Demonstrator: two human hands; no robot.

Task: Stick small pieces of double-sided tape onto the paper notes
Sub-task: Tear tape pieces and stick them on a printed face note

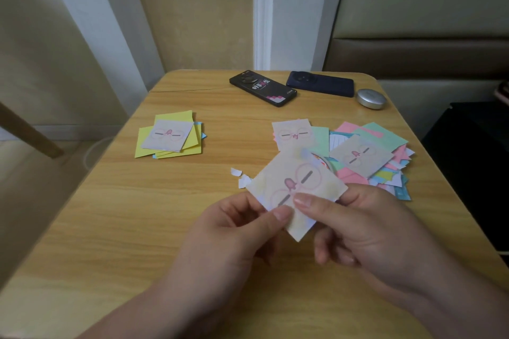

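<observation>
Both hands hold one pale paper note (292,173) printed with a cartoon face, tilted above the middle of the wooden table (170,215). My left hand (234,231) pinches its lower left edge with thumb and fingers. My right hand (358,231) pinches its lower right part, thumb on top. A neat stack of yellow and blue notes (170,137) topped by another face note lies at the left. A loose heap of pink, green and face notes (366,154) lies at the right. A roll of tape (329,163) peeks out behind the held note. Two small white paper scraps (241,177) lie beside it.
Two phones lie at the far edge, a black one (263,88) and a dark blue one (321,84). A small silver oval case (371,99) sits at the far right corner. A padded bench or bed (424,36) stands behind the table on the right.
</observation>
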